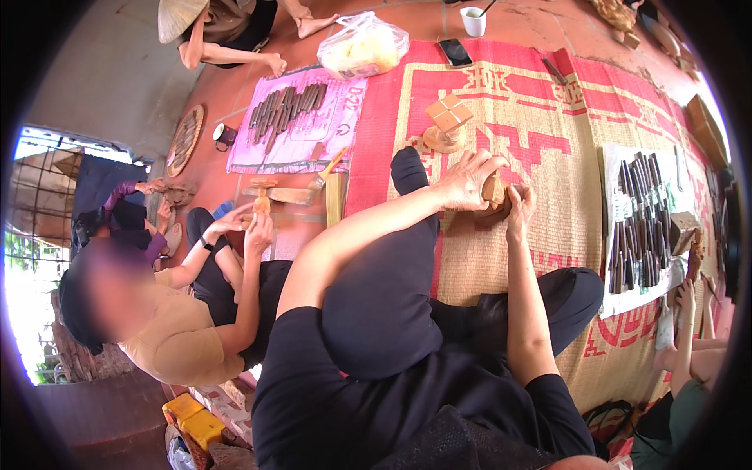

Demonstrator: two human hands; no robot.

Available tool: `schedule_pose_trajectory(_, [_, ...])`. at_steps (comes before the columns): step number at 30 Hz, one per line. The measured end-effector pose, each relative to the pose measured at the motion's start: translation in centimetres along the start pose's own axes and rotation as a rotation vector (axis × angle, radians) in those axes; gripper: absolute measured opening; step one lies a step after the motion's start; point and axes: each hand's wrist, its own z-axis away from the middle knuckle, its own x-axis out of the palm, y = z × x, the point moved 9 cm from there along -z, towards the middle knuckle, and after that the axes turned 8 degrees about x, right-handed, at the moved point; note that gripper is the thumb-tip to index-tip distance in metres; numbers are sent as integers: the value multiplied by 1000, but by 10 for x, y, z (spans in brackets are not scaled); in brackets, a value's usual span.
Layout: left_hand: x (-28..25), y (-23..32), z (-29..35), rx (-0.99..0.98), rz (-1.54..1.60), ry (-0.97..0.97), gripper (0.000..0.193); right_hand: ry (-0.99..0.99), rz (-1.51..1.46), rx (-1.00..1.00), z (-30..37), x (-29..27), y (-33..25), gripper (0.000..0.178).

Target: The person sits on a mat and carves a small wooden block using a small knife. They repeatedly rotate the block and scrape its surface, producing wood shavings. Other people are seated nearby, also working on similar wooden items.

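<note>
Over the woven mat, between my raised left knee and my right knee, I have a small brown wooden carving (pixel 494 190). My left hand (pixel 468 182) curls over its top and left side, fingers bent around it. My right hand (pixel 520 208) is closed against its right side, fingertips pressed together; whether they pinch a small tool or sandpaper is hidden. Below the carving is a darker brown part, half covered by my hands. Just beyond my left hand stands another wooden piece, a square block (pixel 450 114) with pale crossing lines on a rounded base.
Rows of dark carving tools lie on a pink sack (pixel 345 117) at far left and a white sheet (pixel 619 290) at right. A brush (pixel 332 168), phone (pixel 455 52), white cup (pixel 473 22) and plastic bag (pixel 363 51) lie about. A co-worker (pixel 192 337) sits close on my left, holding a figurine.
</note>
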Motion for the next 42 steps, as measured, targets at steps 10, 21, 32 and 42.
schedule_pose_trajectory(10, [-3,0,2,26,20,25,84,186,410,-134,-4,13,-8,28])
schedule_pose_trajectory(21, [-3,2,-2,25,10,24,84,9,199,-177,-1,44,-31,27])
schedule_pose_trajectory(32, [-1,5,-6,-1,73,-7,86,-58,238,-191,3,47,-47,29])
schedule_pose_trajectory(42, [3,-1,-3,43,49,45,85,-47,221,-77,-2,39,-49,18])
